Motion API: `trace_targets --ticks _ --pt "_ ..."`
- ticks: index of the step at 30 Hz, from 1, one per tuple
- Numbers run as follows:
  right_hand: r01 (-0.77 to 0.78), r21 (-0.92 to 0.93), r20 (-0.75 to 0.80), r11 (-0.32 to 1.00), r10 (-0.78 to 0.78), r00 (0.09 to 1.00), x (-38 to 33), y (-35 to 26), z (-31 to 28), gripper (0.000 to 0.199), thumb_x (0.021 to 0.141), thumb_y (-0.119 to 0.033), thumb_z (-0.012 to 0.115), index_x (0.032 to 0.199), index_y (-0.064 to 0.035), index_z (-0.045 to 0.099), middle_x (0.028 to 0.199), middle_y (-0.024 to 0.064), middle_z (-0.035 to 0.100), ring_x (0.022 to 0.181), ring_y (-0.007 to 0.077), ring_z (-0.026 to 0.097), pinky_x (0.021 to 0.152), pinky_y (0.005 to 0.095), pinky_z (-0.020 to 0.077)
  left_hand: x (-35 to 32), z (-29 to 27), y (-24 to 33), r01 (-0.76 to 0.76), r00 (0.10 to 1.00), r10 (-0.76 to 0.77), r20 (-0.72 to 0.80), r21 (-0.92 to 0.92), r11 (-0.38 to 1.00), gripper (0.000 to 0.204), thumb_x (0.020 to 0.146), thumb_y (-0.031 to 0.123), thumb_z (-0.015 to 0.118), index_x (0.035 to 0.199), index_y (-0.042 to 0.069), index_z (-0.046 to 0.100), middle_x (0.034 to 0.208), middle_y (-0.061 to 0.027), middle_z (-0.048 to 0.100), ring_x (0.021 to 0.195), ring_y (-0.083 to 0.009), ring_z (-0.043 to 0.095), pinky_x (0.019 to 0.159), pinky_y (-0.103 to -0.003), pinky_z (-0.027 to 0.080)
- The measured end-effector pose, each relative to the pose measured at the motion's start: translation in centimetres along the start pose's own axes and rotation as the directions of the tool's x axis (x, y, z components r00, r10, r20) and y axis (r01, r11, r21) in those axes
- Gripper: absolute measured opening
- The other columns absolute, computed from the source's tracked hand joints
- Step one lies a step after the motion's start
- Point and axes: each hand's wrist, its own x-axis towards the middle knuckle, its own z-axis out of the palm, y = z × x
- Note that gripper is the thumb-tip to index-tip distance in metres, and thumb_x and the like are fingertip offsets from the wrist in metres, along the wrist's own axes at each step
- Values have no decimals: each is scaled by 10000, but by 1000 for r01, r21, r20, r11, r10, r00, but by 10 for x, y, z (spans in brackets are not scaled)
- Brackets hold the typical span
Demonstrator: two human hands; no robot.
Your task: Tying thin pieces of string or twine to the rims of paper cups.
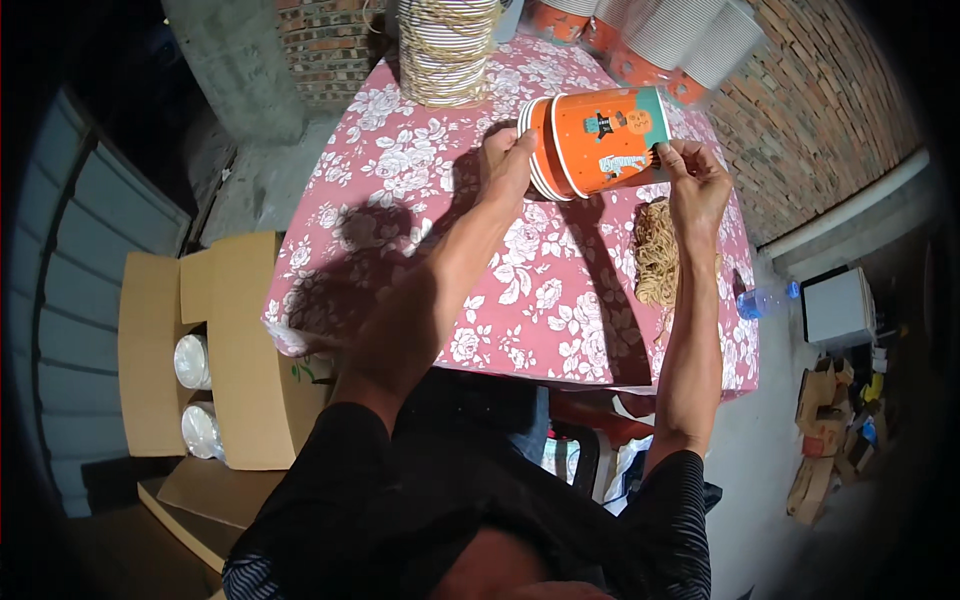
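Reaching up from the lower edge of the frame, both forearms crossing the near rim of the bench [420, 350] with its pink flowered cloth. Holding a short nested stack of orange paper cups [590, 142] sideways in mid-air above the bench, just right of centre in the upper half. Left hand [508, 160] closing its grip around the rim end of the stack; right hand [695, 178] pinching the base end between fingertips, grip closed on the cups. Likely risking a slip here: pulling too hard on the outer cup, with only fingertips on the base, possibly sending the whole stack sliding apart and dropping onto the bundle of tan fibre string [655, 250] lying directly below the right hand. Squeezing the rims too firmly, possibly denting the thin paper. Lying further off, at the top of the frame, a tall coil of cord [445, 50] and more wrapped cup stacks [660, 40], close enough for a swinging elbow to be toppling them. Sitting at the lower left, an open cardboard box [240, 350] with sleeved cups inside.
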Motion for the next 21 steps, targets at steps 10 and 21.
trace_targets --ticks 10,21 --pt "58 77 -289 995 -33 957 -8 7 -94 134 929 -72 766 1015 30 753 931 63 747 850 114 665 801 267 530 15 13 -8 175 973 -157 171 -92 980 343 1087 166 499 1313 -84 564 1191 -151 694 1011 -193 690 876 -314 543" --pt "-500 821 287 277 556 780 -132 -23 -36 183 958 -197 671 985 -16 664 827 41 643 696 127 581 589 222 463 98 -140 -14 -81 975 187 -122 586 806 488 936 226 695 1288 -94 580 1175 -198 668 1027 -295 651 921 -399 508"
